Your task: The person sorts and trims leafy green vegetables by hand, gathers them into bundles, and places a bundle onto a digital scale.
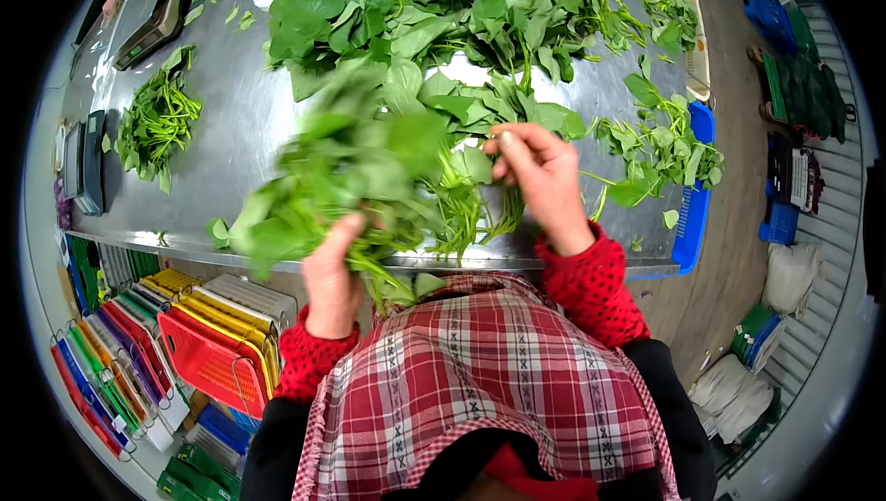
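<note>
the left hand [332, 278] grips a blurred bunch of leafy greens [346, 169] over the front edge of the worktop [226, 123]; the right hand [546, 183], near it, has curled fingers, and i cannot tell whether they pinch anything. a leaf pile [425, 17] lies toward the far edge; a smaller bundle [159, 123] lies near the left edge.

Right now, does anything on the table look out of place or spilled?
Slightly: a lone leaf lies on the metal table near the blue basket, and small scraps lie left of the leafy heap, as if strayed.
</note>
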Demonstrator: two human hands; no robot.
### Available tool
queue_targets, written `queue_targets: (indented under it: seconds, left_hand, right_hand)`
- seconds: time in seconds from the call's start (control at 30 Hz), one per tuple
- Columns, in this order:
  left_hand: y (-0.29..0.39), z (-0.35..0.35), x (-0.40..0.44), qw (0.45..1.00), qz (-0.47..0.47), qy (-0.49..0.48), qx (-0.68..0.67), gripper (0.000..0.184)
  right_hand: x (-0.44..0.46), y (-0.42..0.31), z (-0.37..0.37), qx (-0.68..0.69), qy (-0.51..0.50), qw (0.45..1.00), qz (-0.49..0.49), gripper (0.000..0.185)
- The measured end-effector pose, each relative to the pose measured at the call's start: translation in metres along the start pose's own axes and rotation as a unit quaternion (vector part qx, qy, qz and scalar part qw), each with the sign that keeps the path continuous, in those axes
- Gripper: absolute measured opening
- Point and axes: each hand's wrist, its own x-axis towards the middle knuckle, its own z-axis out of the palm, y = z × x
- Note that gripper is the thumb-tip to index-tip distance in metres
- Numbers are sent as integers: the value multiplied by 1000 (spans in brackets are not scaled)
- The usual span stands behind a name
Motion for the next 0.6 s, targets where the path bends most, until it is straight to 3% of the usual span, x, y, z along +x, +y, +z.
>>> queue_targets:
  seconds: [0.1, 0.17, 0.23, 0.3, 0.37, 0.43, 0.53, 0.6]
  left_hand:
    - [1, -19, 20, 974, 185, 130, 35, 30]
    - [4, -12, 22, 972, 185, 137, 38, 35]
    - [1, -19, 23, 976, 171, 136, 17, 38]
    - [-9, -27, 26, 983, 137, 111, 47, 38]
    - [-22, -32, 30, 994, 47, 97, 0, 37]
    - [-23, -31, 22, 986, -136, 94, -29, 33]
    - [-30, -23, 17, 987, -139, -8, -83, 30]
    - [-26, -19, 11, 993, -102, -17, -61, 32]
  right_hand:
    - [-3, 21, 4, -182, -21, 983, 2, 23]
    - [-3, 36, 20, -421, -9, 901, -107, 39]
    - [-2, 40, 24, -541, -45, 838, -58, 44]
    - [0, 50, 23, -519, -71, 851, -29, 40]
    - [-3, 48, 16, -409, -12, 909, -84, 34]
    - [-16, 18, 20, -347, -13, 935, -71, 31]
    - [-33, 15, 31, -361, -17, 912, -194, 28]
    - [-34, 13, 37, -371, -14, 895, -246, 26]
